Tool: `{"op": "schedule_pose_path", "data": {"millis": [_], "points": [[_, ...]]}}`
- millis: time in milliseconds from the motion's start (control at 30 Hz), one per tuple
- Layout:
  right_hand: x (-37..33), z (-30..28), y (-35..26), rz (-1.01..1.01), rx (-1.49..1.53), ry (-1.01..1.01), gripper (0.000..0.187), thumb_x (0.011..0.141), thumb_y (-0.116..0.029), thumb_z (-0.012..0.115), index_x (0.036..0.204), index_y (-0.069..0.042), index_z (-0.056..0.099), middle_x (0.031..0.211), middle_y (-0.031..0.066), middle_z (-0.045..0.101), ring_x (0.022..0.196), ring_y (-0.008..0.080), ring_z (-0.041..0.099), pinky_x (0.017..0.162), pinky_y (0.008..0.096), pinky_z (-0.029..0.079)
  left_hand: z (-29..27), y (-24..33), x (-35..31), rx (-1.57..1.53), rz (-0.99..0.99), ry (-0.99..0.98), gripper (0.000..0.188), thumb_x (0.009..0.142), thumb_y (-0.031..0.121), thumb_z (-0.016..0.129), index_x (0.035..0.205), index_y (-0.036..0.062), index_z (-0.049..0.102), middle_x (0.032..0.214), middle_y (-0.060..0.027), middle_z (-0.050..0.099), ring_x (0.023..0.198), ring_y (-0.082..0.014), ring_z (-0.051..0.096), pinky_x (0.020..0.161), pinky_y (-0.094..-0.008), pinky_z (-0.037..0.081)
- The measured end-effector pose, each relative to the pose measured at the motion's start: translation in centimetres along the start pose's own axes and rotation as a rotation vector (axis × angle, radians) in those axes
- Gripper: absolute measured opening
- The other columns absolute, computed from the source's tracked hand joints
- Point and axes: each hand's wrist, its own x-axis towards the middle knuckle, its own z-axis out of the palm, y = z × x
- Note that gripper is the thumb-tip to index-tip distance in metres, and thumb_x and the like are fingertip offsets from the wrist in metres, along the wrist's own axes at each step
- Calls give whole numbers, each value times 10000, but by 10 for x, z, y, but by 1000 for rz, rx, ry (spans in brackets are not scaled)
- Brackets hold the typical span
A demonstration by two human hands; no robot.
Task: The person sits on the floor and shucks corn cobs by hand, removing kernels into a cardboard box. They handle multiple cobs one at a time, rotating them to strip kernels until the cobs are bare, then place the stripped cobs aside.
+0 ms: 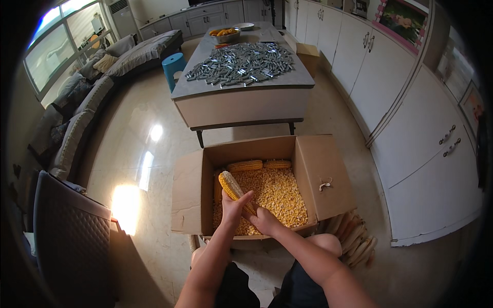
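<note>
An ear of corn [232, 184] is held tilted over the cardboard box [186, 192], its tip pointing up and to the left. Part of it shows yellow kernels, while a pale strip along it looks stripped. My left hand [234, 209] is closed around its middle, thumb laid across it. Lower down, my right hand [265, 222] grips the near end, where the fingers are partly hidden. Loose yellow kernels [280, 197] cover the bottom of the box. Against its far wall lie two more ears, a left ear [245, 166] and a right ear [277, 164].
Bare cobs [357, 241] are heaped on the floor right of the box. Beyond it stands a table [241, 108] bearing many small shiny metal cylinders [244, 64] and a bowl [226, 37] of orange-yellow items. A blue stool [174, 69], a dark quilted chair [72, 236] and white cabinets [380, 77] surround it.
</note>
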Motion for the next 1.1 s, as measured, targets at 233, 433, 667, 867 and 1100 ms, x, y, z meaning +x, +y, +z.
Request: {"op": "schedule_pose_path", "data": {"millis": [233,433,667,867,1100], "points": [[4,-12,10,-8,-42,18,627,827,-508,481,1086,63,491,930,276,585,919,386,567,780,412,437,-15,2,4,-200,-161,-243,585,686,16,708,1142,52,342,926,-62,502,849,-166,540,731,-300,468],[2,-7,3,66,-49,-54,632,822,-521,474,1113,40,492,960,272,583,943,379,563,796,414,437,0,8,-3,30,-51,-82,507,711,51,711,1090,56,374,890,-53,516,806,-136,541,703,-288,466],[-4,-19,-12,6,-57,0,660,854,-578,359,1100,12,524,942,241,600,919,376,572,784,407,443,-7,2,3,-201,-68,-106,315,839,223,615,1047,71,434,853,-6,527,763,-89,519,680,-241,436],[7,-2,18,68,46,119,638,881,-548,321,956,30,583,862,239,607,872,372,580,732,407,441,3,-5,2,-45,135,-16,280,858,220,587,1033,66,432,851,-16,515,763,-92,498,688,-243,422],[7,-9,5,211,59,131,595,917,-491,313,849,47,557,684,131,532,678,235,511,639,354,406,3,-14,4,-30,181,59,239,875,231,542,1001,51,449,839,-33,519,757,-108,501,661,-256,426]]}}
